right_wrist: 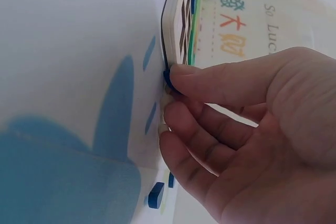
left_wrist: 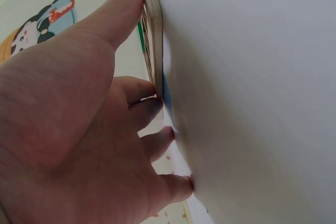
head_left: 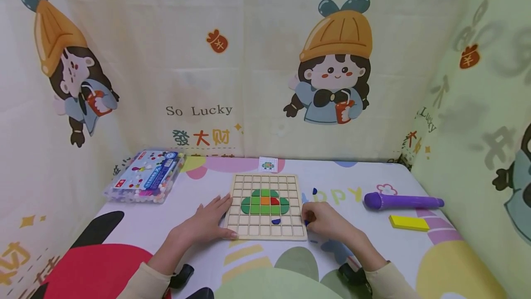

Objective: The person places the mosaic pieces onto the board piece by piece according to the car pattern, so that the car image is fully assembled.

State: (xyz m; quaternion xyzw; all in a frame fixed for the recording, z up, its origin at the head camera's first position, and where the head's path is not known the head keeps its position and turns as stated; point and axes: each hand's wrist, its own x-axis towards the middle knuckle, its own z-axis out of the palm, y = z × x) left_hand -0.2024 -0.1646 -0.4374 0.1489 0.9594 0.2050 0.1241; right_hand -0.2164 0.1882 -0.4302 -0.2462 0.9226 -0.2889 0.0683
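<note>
A wooden grid board [head_left: 244, 232] lies on the table with green tiles [head_left: 261, 193] forming a rounded shape, plus an orange tile [head_left: 265, 201] and a red tile [head_left: 274, 201]. One blue tile [head_left: 275, 221] sits in the lower part of the grid. My left hand [head_left: 207, 220] rests against the board's left side, its thumb at the near left corner and its fingers extended. Beside the right edge, my right hand [head_left: 327, 220] pinches a blue tile [right_wrist: 169, 81] between thumb and fingers; the fingers partly hide it.
Another blue tile [head_left: 315, 191] lies right of the board. Behind the board is a small pattern card [head_left: 268, 165]. A clear box of colourful pieces [head_left: 145, 177] stands at the back left. On the right lie a purple microphone-shaped object [head_left: 404, 201] and a yellow block [head_left: 409, 223].
</note>
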